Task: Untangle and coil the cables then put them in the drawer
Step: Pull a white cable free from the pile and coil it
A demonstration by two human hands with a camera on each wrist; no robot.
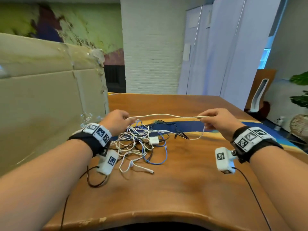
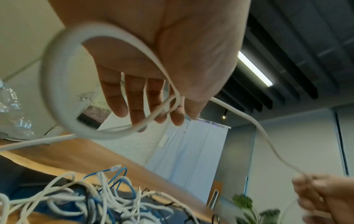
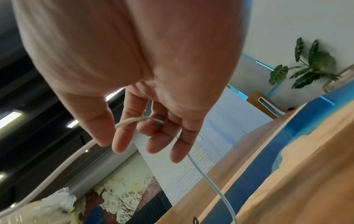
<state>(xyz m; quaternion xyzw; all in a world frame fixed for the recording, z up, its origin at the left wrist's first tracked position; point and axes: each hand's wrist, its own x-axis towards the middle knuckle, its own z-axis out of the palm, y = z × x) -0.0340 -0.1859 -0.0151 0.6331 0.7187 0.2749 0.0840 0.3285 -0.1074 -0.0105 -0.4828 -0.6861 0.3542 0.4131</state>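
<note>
A white cable (image 1: 166, 115) hangs stretched in the air between my two hands, above the wooden table (image 1: 166, 189). My left hand (image 1: 127, 118) pinches one end of the span. In the left wrist view the left hand (image 2: 172, 109) holds a round loop of that white cable (image 2: 47, 91) between thumb and fingers. My right hand (image 1: 202, 118) pinches the other end. The right wrist view shows the right hand (image 3: 134, 133) with the white cable (image 3: 124, 122) across its fingers and a thinner white strand (image 3: 210, 181) dropping to the table. A tangle of white, blue and black cables (image 1: 141, 142) lies below the left hand. No drawer shows.
A large cardboard box (image 1: 50, 97) stands at the table's left. A small white adapter block (image 1: 154, 140) sits in the tangle. A blue resin strip (image 1: 191, 125) crosses the tabletop. Beyond the right edge are a plant (image 1: 300, 79) and a wicker basket (image 1: 300, 125).
</note>
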